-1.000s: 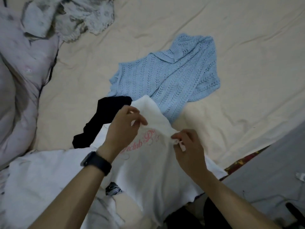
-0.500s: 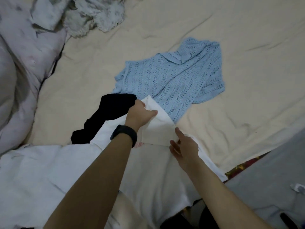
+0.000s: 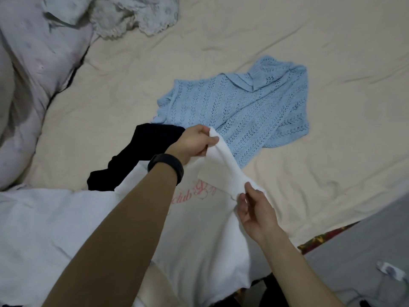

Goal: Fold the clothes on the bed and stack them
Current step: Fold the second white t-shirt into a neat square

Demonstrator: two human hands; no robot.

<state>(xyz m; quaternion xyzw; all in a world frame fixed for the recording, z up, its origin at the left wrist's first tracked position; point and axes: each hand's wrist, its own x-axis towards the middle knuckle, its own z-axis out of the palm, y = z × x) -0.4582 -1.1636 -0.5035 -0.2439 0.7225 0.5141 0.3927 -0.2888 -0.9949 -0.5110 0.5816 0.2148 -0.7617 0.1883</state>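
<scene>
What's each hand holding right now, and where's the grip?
Both hold the white shirt. Left hand grips the far end of its lifted fold, maybe a sleeve; right hand pinches the near end.

Your bed (image 3: 287, 29) (cream sheet, creased) carries a blue knit top (image 3: 250, 107), black garment (image 3: 141, 149), white shirt (image 3: 199, 251) and rumpled quilt (image 3: 28, 69).

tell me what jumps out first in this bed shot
Two hands at centre: the left hand and right hand grip a strip of a white T-shirt with pink lettering, stretched between them. Just beyond, a light blue knit top lies on the cream sheet, a black garment at its left.
</scene>
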